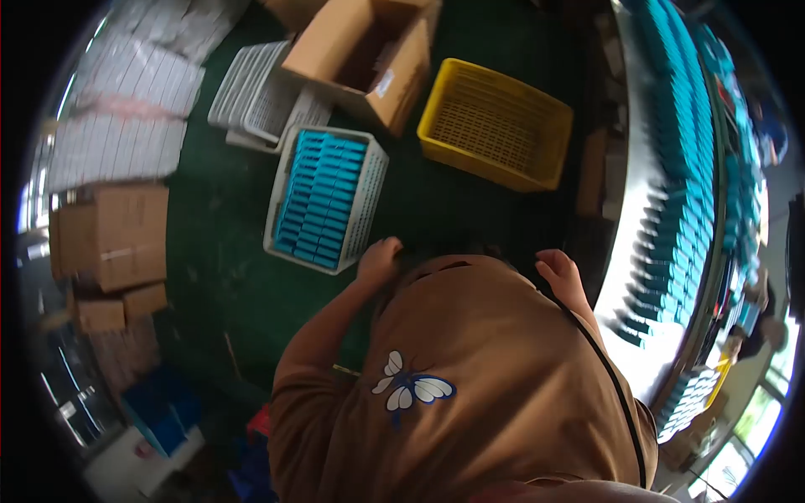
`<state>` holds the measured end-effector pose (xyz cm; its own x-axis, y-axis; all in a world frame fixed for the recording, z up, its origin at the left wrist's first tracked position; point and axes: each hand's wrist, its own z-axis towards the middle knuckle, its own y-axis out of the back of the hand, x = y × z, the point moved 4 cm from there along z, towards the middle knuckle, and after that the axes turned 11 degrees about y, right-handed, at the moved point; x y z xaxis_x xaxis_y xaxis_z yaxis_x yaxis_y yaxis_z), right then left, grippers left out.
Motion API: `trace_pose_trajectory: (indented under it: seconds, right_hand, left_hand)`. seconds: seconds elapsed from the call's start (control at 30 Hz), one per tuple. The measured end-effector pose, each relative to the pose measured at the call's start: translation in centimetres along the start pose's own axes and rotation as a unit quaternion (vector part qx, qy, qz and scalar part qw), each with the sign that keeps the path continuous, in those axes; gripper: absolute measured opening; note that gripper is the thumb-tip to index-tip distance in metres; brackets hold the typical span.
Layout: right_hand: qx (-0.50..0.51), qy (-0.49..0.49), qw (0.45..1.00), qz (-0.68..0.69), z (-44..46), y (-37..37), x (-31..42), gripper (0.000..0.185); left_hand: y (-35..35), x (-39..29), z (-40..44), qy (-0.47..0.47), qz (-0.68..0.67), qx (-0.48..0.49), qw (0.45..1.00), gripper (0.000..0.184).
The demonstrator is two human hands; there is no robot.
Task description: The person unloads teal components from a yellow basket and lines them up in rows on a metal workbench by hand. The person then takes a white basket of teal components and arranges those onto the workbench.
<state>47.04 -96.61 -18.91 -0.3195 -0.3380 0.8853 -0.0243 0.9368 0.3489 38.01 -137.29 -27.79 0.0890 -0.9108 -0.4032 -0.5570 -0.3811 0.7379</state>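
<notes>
My left hand (380, 257) is loosely closed in front of my brown shirt, with no object showing in it. Beside it stands a white plastic crate (369, 197) filled with rows of turquoise packs (321, 197); whether my fingers touch the crate's near corner cannot be made out. My right hand (559, 270) hangs on the other side of my body, fingers bent and thumb a little apart, with nothing visible in it. It is nearest to the long bench (620, 277), where many turquoise pieces (683, 193) stand in rows, blurred.
Ahead on the green floor are a yellow plastic crate (436, 138) with nothing visible inside, an open cardboard box (402, 92) and stacked white crates (243, 92). Closed cartons (130, 235) and wrapped white stacks (126, 151) line the left. People work beyond the bench at right.
</notes>
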Motion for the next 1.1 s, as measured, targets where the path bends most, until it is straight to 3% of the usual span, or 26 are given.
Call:
trace_pose_trajectory:
  seconds: [0.07, 0.17, 0.3, 0.4, 0.5, 0.7, 0.8, 0.83, 0.9, 0.93, 0.97, 1.03, 1.1]
  right_hand:
    - [0.046, 0.020, 0.994, -0.100, 1.8, -2.1, 1.9, 0.027]
    - [0.104, 0.029, 0.982, -0.156, 5.4, -6.0, 4.2, 0.031]
    - [0.136, 0.051, 0.968, -0.203, 10.0, -12.1, 6.8, 0.032]
    - [0.207, 0.070, 0.952, -0.214, 12.2, -17.0, 7.9, 0.036]
    - [0.318, 0.019, 0.928, -0.192, 13.5, -20.0, 8.4, 0.042]
    - [0.376, -0.009, 0.884, -0.278, 19.3, -20.1, 7.7, 0.049]
    - [0.378, -0.016, 0.857, -0.350, 24.4, -19.2, 6.6, 0.049]
    - [0.364, -0.014, 0.877, -0.314, 27.0, -18.4, 3.5, 0.048]
    - [0.351, -0.030, 0.881, -0.317, 30.6, -17.9, 3.5, 0.046]
    - [0.337, -0.042, 0.886, -0.316, 32.3, -17.3, 3.3, 0.046]
    - [0.343, -0.097, 0.913, -0.200, 35.5, -17.9, 1.5, 0.037]
    - [0.315, -0.209, 0.916, -0.135, 39.7, -17.8, 1.3, 0.024]
    - [0.213, -0.246, 0.943, -0.074, 44.0, -18.3, 1.8, 0.032]
  left_hand:
    - [2.0, 5.3, -4.6, 0.079, 0.035, 0.019, 0.996, 0.031]
    - [2.1, 10.7, -9.9, 0.081, -0.097, 0.069, 0.990, 0.040]
    - [4.1, 14.7, -12.9, 0.104, -0.231, 0.068, 0.965, 0.060]
    - [5.0, 17.0, -14.3, 0.109, -0.384, 0.125, 0.908, 0.074]
    - [6.1, 17.6, -15.8, 0.126, -0.529, 0.181, 0.820, 0.079]
    - [7.8, 19.9, -13.6, 0.207, -0.734, 0.142, 0.631, 0.062]
    - [5.3, 21.9, -11.3, 0.306, -0.703, 0.051, 0.640, 0.052]
    - [4.4, 22.6, -11.1, 0.336, -0.662, -0.003, 0.670, 0.046]
    - [-0.5, 25.0, -11.5, 0.371, -0.649, -0.047, 0.662, 0.042]
    - [-2.5, 25.6, -12.3, 0.425, -0.657, -0.051, 0.621, 0.042]
    - [-3.7, 25.1, -13.1, 0.477, -0.661, -0.055, 0.577, 0.041]
    - [-3.9, 22.3, -15.2, 0.539, -0.683, -0.067, 0.489, 0.028]
    - [-7.1, 20.6, -17.6, 0.543, -0.699, -0.053, 0.462, 0.025]
